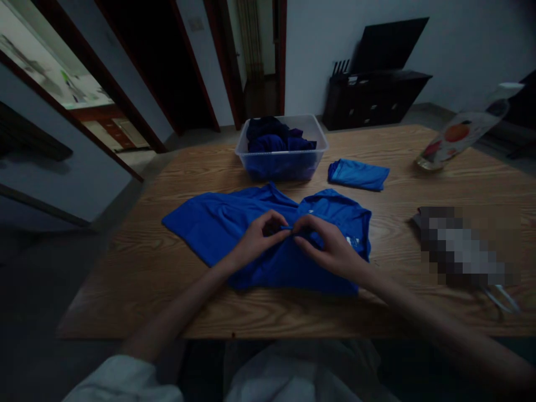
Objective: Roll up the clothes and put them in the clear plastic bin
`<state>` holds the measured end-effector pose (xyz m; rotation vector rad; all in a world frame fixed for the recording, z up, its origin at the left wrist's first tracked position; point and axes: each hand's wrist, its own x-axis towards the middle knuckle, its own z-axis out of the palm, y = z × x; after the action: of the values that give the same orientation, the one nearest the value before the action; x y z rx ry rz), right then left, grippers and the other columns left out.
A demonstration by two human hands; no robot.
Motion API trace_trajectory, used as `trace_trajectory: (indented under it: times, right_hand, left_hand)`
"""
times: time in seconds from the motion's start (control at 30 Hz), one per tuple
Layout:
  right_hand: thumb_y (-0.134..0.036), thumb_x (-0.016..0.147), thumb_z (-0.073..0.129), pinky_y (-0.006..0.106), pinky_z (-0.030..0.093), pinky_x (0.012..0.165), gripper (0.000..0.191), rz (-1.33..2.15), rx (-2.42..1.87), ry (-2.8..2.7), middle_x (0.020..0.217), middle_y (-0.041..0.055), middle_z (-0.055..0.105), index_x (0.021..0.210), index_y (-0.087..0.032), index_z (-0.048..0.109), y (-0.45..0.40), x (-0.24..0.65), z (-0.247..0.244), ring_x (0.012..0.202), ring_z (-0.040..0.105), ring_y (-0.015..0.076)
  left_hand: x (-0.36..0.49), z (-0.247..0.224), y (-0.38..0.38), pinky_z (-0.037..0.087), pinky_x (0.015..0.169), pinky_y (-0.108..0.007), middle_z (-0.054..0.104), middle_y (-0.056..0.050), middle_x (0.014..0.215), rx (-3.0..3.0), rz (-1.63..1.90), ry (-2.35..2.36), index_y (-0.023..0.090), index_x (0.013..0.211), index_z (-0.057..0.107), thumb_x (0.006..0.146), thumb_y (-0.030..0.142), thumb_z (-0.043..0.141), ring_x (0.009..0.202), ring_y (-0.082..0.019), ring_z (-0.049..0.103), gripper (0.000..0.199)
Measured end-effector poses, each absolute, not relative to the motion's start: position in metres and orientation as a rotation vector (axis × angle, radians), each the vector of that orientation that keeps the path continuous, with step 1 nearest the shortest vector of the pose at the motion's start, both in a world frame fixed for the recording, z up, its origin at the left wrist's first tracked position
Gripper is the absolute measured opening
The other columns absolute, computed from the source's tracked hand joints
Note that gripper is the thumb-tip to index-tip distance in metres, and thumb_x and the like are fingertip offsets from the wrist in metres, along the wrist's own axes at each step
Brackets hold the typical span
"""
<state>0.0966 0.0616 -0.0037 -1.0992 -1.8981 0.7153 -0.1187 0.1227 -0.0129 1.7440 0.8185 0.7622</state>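
Observation:
A blue shirt [251,223] lies spread on the wooden table, with a small white print on its right part. My left hand [264,230] pinches the cloth near the shirt's middle, thumb against fingers. Close beside it, fingertips almost touching, my right hand [324,243] pinches the same spot of the shirt. A small raised bit of blue fabric shows between the two hands; any fastening there is too small to make out.
Behind the shirt stands a clear plastic bin [281,153] of dark and blue clothes. A folded blue garment [359,174] lies right of it. Farther right are a tilted-looking clear bottle [460,134] and a blurred-out object [464,245] on the wooden table [167,312].

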Motion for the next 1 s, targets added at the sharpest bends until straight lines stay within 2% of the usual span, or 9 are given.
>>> trace_trajectory:
  times: [0.1, 0.2, 0.33, 0.43, 0.57, 0.8, 1.0]
  right_hand:
    - [-0.04, 0.1, 0.061, 0.028, 0.051, 0.079, 0.022, 0.811, -1.118, -1.704, 0.097, 0.0046, 0.067, 0.105, -0.019, 0.061, 0.094, 0.102, -0.015, 0.089, 0.063, 0.0181]
    - [-0.042, 0.098, 0.063, 0.027, 0.05, 0.076, 0.024, 0.888, -1.124, -1.617, 0.093, 0.0036, 0.067, 0.101, -0.019, 0.063, 0.11, 0.111, -0.033, 0.085, 0.063, 0.0174]
    - [-0.026, 0.094, 0.064, 0.027, 0.05, 0.075, 0.011, 0.729, -1.155, -1.737, 0.095, 0.0029, 0.068, 0.101, -0.019, 0.063, 0.104, 0.118, -0.052, 0.084, 0.064, 0.017]
    - [-0.013, 0.088, 0.06, 0.028, 0.05, 0.077, 0.016, 0.489, -1.146, -1.899, 0.096, 0.0038, 0.067, 0.102, -0.02, 0.063, 0.097, 0.118, -0.056, 0.087, 0.064, 0.0176]
    - [-0.011, 0.091, 0.057, 0.03, 0.051, 0.079, 0.015, 0.382, -1.13, -1.92, 0.099, 0.006, 0.064, 0.102, -0.02, 0.062, 0.096, 0.116, -0.053, 0.091, 0.064, 0.0186]
    - [-0.031, 0.103, 0.058, 0.029, 0.052, 0.083, 0.016, 0.729, -1.216, -1.785, 0.105, 0.0053, 0.069, 0.115, -0.02, 0.06, 0.097, 0.116, -0.054, 0.094, 0.067, 0.0188]
    - [-0.026, 0.097, 0.064, 0.028, 0.051, 0.079, 0.01, 0.809, -1.157, -1.721, 0.099, 0.0032, 0.069, 0.105, -0.021, 0.063, 0.099, 0.118, -0.056, 0.09, 0.065, 0.019]
  left_hand:
    - [-0.103, -0.024, 0.15, 0.05, 0.085, -0.027, 0.069, -0.005, 0.106, 1.789, 0.845, 0.793, 0.017, 0.105, 0.064, 0.089, 0.04, 0.075, 0.097, -0.018, 0.064, 0.03]
    - [-0.09, -0.04, 0.163, 0.051, 0.084, -0.026, 0.068, -0.006, 0.109, 1.798, 0.877, 0.762, 0.017, 0.106, 0.063, 0.09, 0.037, 0.073, 0.096, -0.017, 0.065, 0.028]
    - [-0.084, -0.055, 0.161, 0.05, 0.083, -0.026, 0.068, -0.005, 0.106, 1.771, 0.738, 0.684, 0.016, 0.11, 0.061, 0.093, 0.043, 0.069, 0.094, -0.017, 0.064, 0.032]
    - [-0.086, -0.058, 0.157, 0.049, 0.085, -0.027, 0.069, -0.004, 0.106, 1.717, 0.718, 0.683, 0.017, 0.109, 0.063, 0.096, 0.046, 0.066, 0.097, -0.017, 0.064, 0.031]
    - [-0.087, -0.061, 0.159, 0.048, 0.082, -0.026, 0.069, -0.003, 0.101, 1.662, 0.779, 0.729, 0.016, 0.105, 0.066, 0.093, 0.045, 0.071, 0.092, -0.016, 0.063, 0.031]
    - [-0.087, -0.068, 0.16, 0.049, 0.093, -0.028, 0.068, -0.004, 0.104, 1.616, 0.814, 0.686, 0.017, 0.103, 0.066, 0.091, 0.038, 0.075, 0.101, -0.018, 0.064, 0.026]
    - [-0.088, -0.067, 0.159, 0.05, 0.09, -0.028, 0.066, -0.003, 0.104, 1.662, 0.811, 0.706, 0.019, 0.105, 0.061, 0.089, 0.036, 0.077, 0.1, -0.018, 0.064, 0.028]
